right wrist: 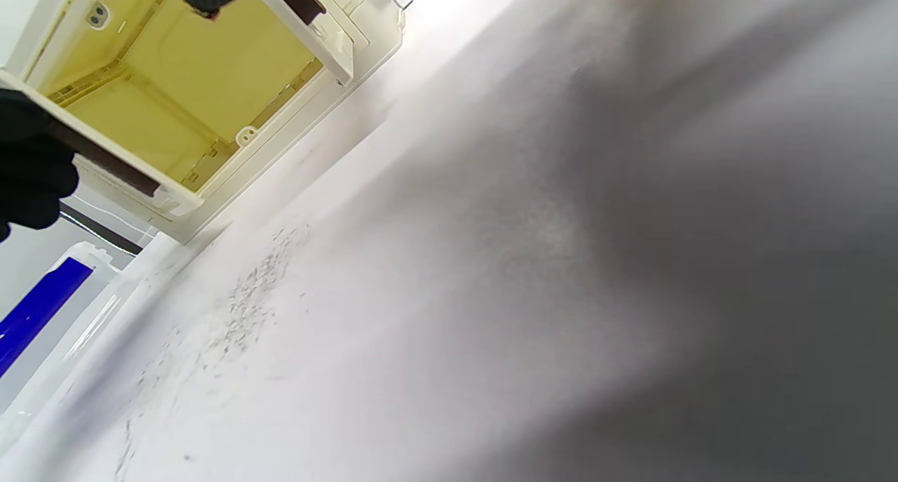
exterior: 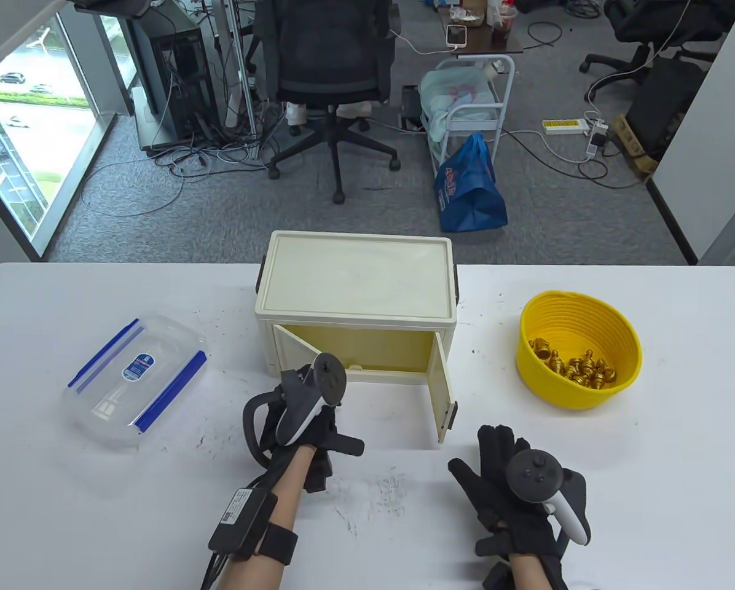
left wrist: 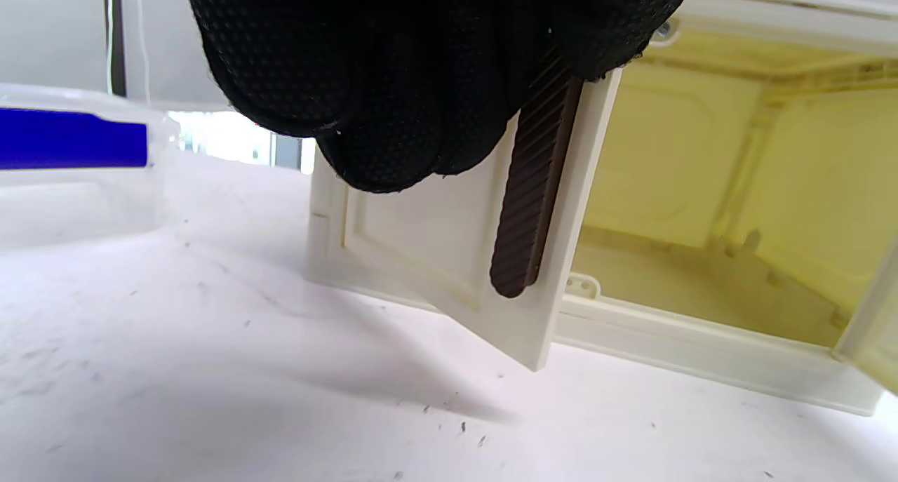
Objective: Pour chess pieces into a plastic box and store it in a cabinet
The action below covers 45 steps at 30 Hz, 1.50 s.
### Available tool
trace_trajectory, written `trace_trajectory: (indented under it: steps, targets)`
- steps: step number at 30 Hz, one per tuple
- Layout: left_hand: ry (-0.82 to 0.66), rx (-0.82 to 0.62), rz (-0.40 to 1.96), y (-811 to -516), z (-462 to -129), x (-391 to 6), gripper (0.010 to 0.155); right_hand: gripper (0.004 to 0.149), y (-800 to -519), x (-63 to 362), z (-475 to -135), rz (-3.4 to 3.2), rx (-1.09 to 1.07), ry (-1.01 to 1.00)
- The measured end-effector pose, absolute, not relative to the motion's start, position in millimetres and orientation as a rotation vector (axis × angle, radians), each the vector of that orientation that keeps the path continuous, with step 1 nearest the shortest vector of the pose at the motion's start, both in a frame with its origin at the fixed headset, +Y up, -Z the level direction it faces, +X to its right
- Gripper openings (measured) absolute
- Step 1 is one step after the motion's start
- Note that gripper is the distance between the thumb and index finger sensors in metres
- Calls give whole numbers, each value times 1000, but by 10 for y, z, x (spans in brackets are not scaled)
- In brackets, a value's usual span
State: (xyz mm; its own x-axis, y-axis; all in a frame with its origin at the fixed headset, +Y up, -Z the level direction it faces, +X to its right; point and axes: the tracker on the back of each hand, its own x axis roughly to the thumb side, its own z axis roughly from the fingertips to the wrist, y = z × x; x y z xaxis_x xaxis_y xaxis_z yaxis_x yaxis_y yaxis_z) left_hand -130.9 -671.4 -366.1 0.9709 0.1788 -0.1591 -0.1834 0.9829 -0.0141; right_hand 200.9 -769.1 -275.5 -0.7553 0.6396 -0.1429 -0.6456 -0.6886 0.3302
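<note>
The cream cabinet point(exterior: 355, 283) stands at the table's middle with both front doors swung open; its yellow inside point(left wrist: 701, 187) shows nothing in it. My left hand point(exterior: 309, 399) grips the brown handle point(left wrist: 526, 208) of the left door point(left wrist: 421, 243), my fingers point(left wrist: 379, 117) curled over its top. My right hand point(exterior: 487, 467) lies flat and spread over the table, just right of the right door point(exterior: 444, 393), holding nothing. The clear plastic box point(exterior: 135, 381) with blue clasps lies at the left. The yellow bowl point(exterior: 579, 307) at the right holds several gold chess pieces point(exterior: 579, 369).
The white table point(exterior: 97, 491) carries dark scuff marks in front of the cabinet. The plastic box also shows at the left of the left wrist view point(left wrist: 70, 166) and the right wrist view point(right wrist: 42, 306). Beyond the table's far edge are an office chair point(exterior: 334, 67) and a blue bag point(exterior: 469, 190).
</note>
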Motion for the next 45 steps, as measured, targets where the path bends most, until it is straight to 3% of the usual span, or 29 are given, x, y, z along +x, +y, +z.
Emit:
trace_trajectory:
  steps: [10, 24, 38, 45]
  targets:
    - [106, 14, 429, -6815, -3412, -1969, 43, 83, -7694, 2011, -2744, 2393, -22, 464]
    - [46, -57, 864, -7161, -3410, -2754, 43, 82, -7697, 2009, -2736, 2394, -32, 473]
    - [64, -75, 882, -7169, -3398, -2920, 49, 82, -7691, 2005, -2735, 2404, -33, 473]
    - [131, -29, 878, -6986, -3321, -3199, 55, 81, -7681, 2005, -2732, 2406, -21, 463]
